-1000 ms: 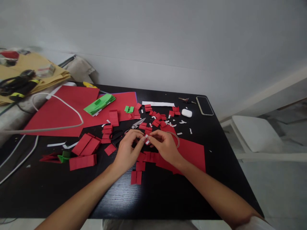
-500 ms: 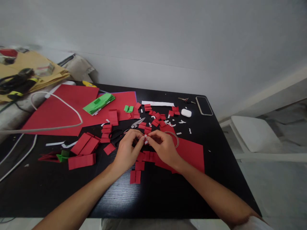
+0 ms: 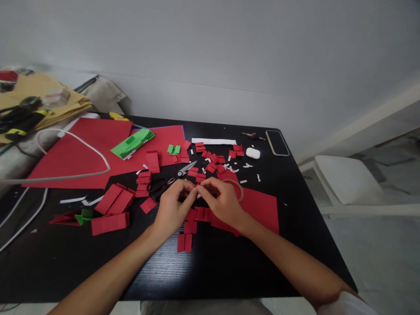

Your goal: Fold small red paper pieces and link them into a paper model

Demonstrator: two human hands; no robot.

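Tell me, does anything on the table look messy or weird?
White paper scraps litter the black table near the earbud case, like spilled confetti. The scissors lie with blades apart beside the left hand. Nothing looks broken.

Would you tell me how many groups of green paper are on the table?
3: a stack on the red sheets, a small piece right of it, another beside the folded red pieces; others may be hidden.

Wall (image 3: pixel 210 57), one, pale grey, plain, across the top of the frame. Table (image 3: pixel 249 271), one, black, wood-grained, filling the centre and lower left; one bright patch of reflected light at lower centre. Chair (image 3: pixel 349 179), one, white seat, right of the frame. Floor (image 3: pixel 390 258), pale grey, lower right, dimly lit.
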